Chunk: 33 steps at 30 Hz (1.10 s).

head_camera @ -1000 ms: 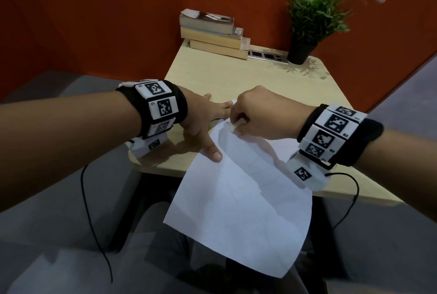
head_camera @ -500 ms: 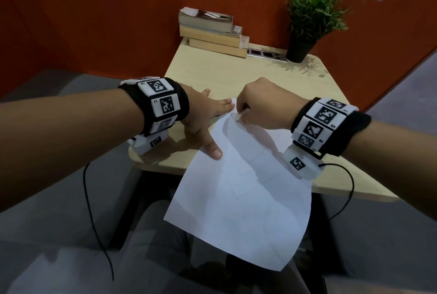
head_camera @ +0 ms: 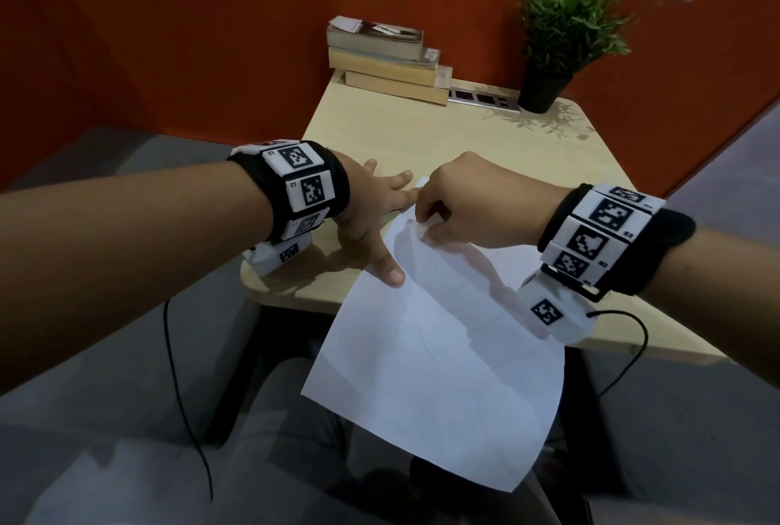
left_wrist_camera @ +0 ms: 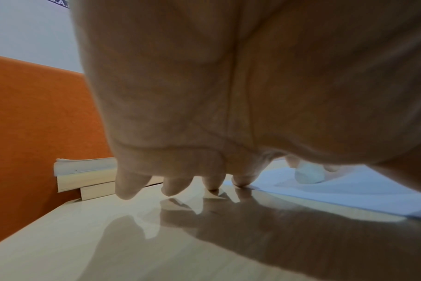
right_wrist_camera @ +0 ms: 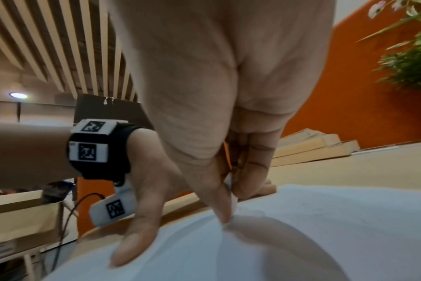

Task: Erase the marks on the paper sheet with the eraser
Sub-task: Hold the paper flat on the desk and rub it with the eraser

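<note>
A white paper sheet (head_camera: 439,356) lies half on the wooden table (head_camera: 464,145), its near half hanging over the front edge. My left hand (head_camera: 371,220) lies flat with spread fingers, thumb (head_camera: 390,269) and fingertips (left_wrist_camera: 243,181) pressing the sheet's left edge and far corner. My right hand (head_camera: 456,212) pinches a small white eraser (left_wrist_camera: 309,175) and holds its tip on the paper (right_wrist_camera: 324,228) near the far corner. In the right wrist view the eraser (right_wrist_camera: 232,197) shows only as a sliver between thumb and fingers. I cannot make out any marks.
A stack of three books (head_camera: 388,60) sits at the table's back left against the orange wall. A potted plant (head_camera: 557,47) stands at the back right, with a power strip (head_camera: 485,98) between them. Black cables hang below both wrists.
My right hand has rubbed back and forth over the sheet's far corner, away and now slightly back toward me. The left hand has stayed in place holding the paper.
</note>
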Motion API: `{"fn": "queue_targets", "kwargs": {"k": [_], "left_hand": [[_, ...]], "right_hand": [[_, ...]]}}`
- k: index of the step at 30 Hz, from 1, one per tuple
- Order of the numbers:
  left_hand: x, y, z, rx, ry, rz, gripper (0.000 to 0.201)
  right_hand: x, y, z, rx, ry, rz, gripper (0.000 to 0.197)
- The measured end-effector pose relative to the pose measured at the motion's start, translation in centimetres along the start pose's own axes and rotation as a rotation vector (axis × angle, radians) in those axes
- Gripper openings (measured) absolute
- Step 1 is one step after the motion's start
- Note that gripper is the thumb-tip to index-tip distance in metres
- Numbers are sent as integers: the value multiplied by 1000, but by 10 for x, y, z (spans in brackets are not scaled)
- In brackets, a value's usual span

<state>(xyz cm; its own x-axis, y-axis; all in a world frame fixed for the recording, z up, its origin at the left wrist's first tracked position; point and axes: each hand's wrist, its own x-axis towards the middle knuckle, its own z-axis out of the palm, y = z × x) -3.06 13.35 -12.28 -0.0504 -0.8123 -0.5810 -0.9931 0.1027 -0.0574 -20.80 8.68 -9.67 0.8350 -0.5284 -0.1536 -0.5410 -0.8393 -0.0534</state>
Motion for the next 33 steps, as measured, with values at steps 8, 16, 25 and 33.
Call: {"fn": "queue_targets", "kwargs": {"k": [8,16,25,33], "left_hand": [[-2,2,-1,10,13,-30,158],[-12,0,-6,95,75,-19,157],[-18,2,2,-3,212,179,104],[-14,6,8,-7,178,134,128]], "right_hand": [[-5,12,4,2,13,78,14],[-50,34,-19,91,73,111,13],[-87,26,14,110,12,99,7],[-67,28,-2,54,-14,48,15]]}}
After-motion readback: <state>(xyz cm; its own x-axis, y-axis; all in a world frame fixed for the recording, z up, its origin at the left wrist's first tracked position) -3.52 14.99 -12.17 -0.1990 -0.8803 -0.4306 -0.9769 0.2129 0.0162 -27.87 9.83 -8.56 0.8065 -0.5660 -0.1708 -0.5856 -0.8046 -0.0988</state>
